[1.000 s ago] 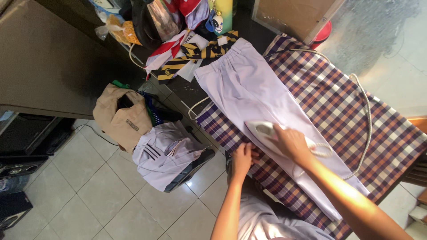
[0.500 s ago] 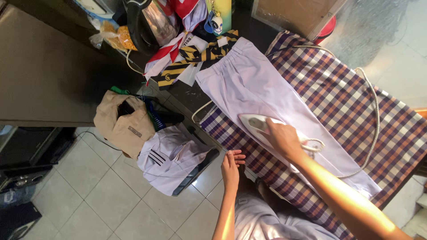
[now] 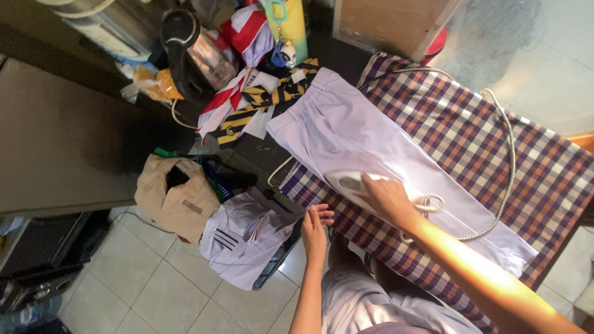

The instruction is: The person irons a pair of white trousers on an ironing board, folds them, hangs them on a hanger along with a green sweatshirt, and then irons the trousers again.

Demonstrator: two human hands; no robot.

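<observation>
The person's right hand (image 3: 385, 199) is closing its grip around the handle of a white electric iron (image 3: 351, 184), which is resting on the pale lilac cotton trousers (image 3: 365, 145) spread along the near edge of the checked purple-and-orange ironing board (image 3: 495, 142). Compared with a moment ago, the iron is sitting a little further up the trouser leg, toward the waistband end, so the pressing stroke is travelling that way. The left hand (image 3: 315, 224) has come off the board's near edge and is now hanging just beside it, fingers loosely spread and holding nothing. The iron's white braided cord (image 3: 511, 162) is looping across the board's far side. Below, folded white shirts (image 3: 244, 238) are lying on a chair.
</observation>
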